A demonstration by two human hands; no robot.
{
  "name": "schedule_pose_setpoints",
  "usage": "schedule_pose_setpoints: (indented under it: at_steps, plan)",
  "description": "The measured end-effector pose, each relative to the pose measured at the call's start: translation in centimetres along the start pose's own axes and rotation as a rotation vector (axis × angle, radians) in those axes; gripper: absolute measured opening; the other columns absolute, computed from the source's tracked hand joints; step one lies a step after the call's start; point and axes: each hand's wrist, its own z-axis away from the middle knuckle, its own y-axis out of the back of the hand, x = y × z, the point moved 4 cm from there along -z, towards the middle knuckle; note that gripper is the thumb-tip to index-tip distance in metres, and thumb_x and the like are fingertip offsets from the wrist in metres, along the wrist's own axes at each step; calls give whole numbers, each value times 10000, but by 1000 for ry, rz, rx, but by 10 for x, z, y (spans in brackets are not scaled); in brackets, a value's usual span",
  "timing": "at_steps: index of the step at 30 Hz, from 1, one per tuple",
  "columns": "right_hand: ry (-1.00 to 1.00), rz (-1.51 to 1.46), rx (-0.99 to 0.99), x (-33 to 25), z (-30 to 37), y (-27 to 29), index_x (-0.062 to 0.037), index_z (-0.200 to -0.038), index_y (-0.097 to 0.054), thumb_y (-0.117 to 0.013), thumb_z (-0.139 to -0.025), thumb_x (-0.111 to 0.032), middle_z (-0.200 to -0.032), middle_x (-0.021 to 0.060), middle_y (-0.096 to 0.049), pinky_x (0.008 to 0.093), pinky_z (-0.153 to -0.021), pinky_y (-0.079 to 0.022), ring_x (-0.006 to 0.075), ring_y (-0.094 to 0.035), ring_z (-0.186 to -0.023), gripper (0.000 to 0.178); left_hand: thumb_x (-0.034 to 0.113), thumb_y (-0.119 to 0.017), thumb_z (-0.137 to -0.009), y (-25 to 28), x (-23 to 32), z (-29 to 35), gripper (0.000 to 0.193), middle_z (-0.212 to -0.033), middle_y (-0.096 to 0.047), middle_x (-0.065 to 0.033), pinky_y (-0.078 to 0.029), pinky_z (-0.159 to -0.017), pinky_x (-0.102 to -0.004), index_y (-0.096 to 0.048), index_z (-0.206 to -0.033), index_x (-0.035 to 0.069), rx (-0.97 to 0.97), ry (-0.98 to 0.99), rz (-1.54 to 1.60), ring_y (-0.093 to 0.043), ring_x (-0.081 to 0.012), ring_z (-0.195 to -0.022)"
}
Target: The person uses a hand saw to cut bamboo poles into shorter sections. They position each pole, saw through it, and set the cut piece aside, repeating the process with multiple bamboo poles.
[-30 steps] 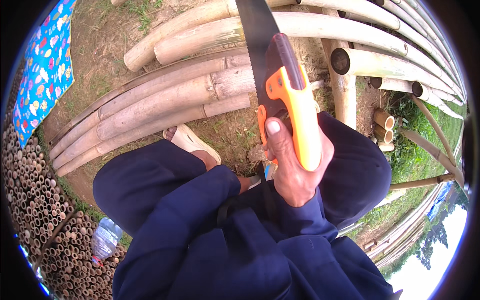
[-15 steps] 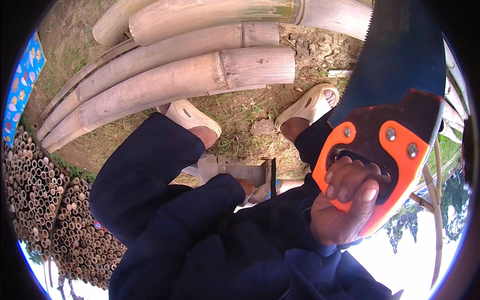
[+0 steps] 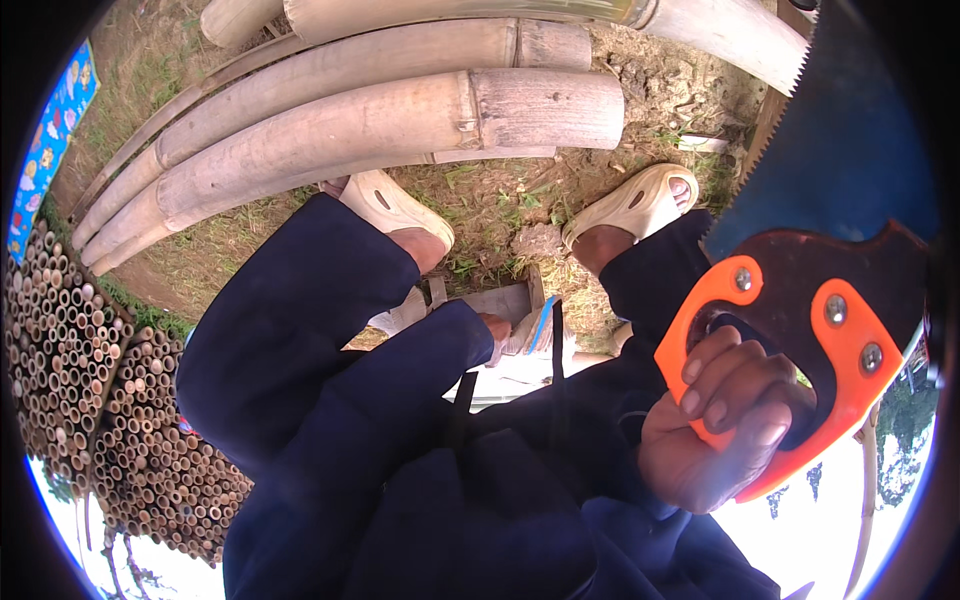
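Note:
A handsaw with a toothed metal blade points upward at the right. My right hand is closed around its orange and black handle, with the fingers through the opening. Between my legs, my left hand shows only in part beyond its dark sleeve. Its fingers are hidden, so I cannot tell whether it grips anything. Just beside it lies a pale thing with a blue strip, too covered to name.
Thick bamboo poles lie across the ground ahead of my sandalled feet. A tall stack of cut bamboo stands at the left, below a blue patterned sheet. Wooden posts rise at the right edge.
My right hand and the saw have shifted right and slightly down. The poles and feet sit a little farther right in the picture. More of the blue strip by my left hand shows.

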Motion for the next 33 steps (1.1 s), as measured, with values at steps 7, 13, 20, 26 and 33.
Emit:
schedule_pose_setpoints:
  at_steps: [7,13,20,26,33]
  plan:
    - [30,-52,-45,18,-7,-7,-106,-817,-536,-594,-1041,-263,-682,15,-490,333,-622,-446,158,-493,-590,279,204,-773,-756,23,-4,2,252,-1022,-769,-158,-579,-797,-465,-780,-940,31,-156,10,-116,-750,-332,-969]
    - [83,-78,-20,13,-9,-9,-84,-796,-524,-642,-1018,-282,-672,28,-489,343,-613,-458,173,-500,-596,319,261,-821,-751,116,45,79,311,-948,-766,-176,-584,-794,-475,-783,-956,29,75,24,-351,-751,-353,-936]
    - [245,-121,-21,4,8,-4,-48,-831,-515,-633,-1028,-233,-661,45,-474,348,-606,-472,180,-478,-551,295,124,-767,-795,208,80,345,225,-975,-704,-204,-533,-811,-509,-683,-965,3,821,75,-443,-689,-418,-915]
    - [413,-78,32,-8,39,0,9,-1076,-592,-553,-1057,-106,-703,12,-458,319,-681,-444,129,-460,-647,123,86,-718,-940,90,22,498,126,-861,-664,-8,-466,-684,-252,-679,-1036,15,2270,-263,140,-570,-64,-745]
    - [456,-37,81,9,49,7,-13,-955,-598,-676,-1011,-129,-722,21,-495,254,-626,-389,111,-473,-672,151,282,-858,-850,-91,-184,278,612,-1312,-650,-222,-479,-1079,-453,-579,-1339,41,1682,480,516,-611,-355,-1268]
